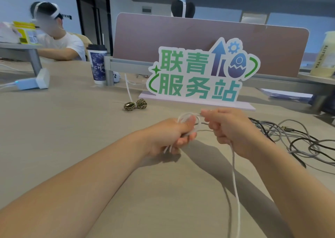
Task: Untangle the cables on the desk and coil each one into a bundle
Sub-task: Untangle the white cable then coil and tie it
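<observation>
Above the middle of the desk my left hand (172,134) is closed around several loops of a white cable (235,179). My right hand (230,127) pinches the same cable just right of the loops, and its free length hangs from that hand down past the bottom edge of the view. A tangle of grey and black cables (297,138) lies on the desk to the right of my right hand. A coiled, tied brown-patterned cable bundle (135,105) rests farther back, in front of the sign.
A standing sign (199,74) with green characters stands on the desk (72,129) behind my hands, before a brown divider panel (181,34). A paper cup (97,63) and a white charger (30,82) sit at the back left. Another person sits at the far left.
</observation>
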Tool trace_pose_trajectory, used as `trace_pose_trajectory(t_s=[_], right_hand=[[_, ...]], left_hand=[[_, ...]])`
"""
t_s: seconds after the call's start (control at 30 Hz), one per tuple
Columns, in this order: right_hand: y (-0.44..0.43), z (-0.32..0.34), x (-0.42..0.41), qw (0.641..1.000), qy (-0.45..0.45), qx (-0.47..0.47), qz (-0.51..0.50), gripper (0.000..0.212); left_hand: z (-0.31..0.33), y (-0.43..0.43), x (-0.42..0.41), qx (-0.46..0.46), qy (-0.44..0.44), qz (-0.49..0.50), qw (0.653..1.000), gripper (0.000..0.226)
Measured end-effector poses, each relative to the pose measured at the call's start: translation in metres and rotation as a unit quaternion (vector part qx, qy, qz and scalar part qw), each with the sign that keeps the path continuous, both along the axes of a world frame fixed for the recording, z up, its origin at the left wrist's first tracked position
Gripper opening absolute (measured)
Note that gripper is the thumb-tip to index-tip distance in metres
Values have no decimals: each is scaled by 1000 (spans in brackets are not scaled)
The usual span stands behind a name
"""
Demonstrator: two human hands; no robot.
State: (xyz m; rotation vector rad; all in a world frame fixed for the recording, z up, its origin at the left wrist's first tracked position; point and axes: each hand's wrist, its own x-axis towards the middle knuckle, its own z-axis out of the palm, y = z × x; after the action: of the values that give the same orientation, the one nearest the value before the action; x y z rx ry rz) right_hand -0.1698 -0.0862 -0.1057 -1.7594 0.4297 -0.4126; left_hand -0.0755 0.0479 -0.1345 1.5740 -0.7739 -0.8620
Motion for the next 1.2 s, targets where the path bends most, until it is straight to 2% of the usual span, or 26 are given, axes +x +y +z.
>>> trace_pose_trajectory(t_s=[0.03,0.1,0.3,0.47,0.57,0.7,0.87,0.97,1.07,1.2], right_hand=[[-3,2,-2,998,10,52,16,21],[-7,4,-3,994,37,98,41,16],[-6,-4,-2,986,147,43,67,25],[-19,2,-7,983,166,45,61,27],[-25,3,-10,979,189,25,69,22],[-26,0,-10,982,177,-5,67,19],[-15,-5,-6,978,183,-50,83,21],[-7,-11,-4,975,189,-73,89,22],[-1,-13,-2,972,192,-91,95,23],[3,-13,-1,971,195,-92,102,24]], left_hand=[[1,0,3,-26,25,35,999,50],[3,-1,9,-70,52,102,991,52],[4,-2,16,-169,160,186,954,52],[11,6,27,-246,258,243,902,52],[10,7,32,-258,292,266,882,53],[6,6,36,-238,273,247,899,50],[4,5,34,-204,236,167,935,35],[3,2,27,-190,216,132,948,34],[2,-2,24,-183,202,134,953,26],[1,-3,25,-182,196,179,947,27]])
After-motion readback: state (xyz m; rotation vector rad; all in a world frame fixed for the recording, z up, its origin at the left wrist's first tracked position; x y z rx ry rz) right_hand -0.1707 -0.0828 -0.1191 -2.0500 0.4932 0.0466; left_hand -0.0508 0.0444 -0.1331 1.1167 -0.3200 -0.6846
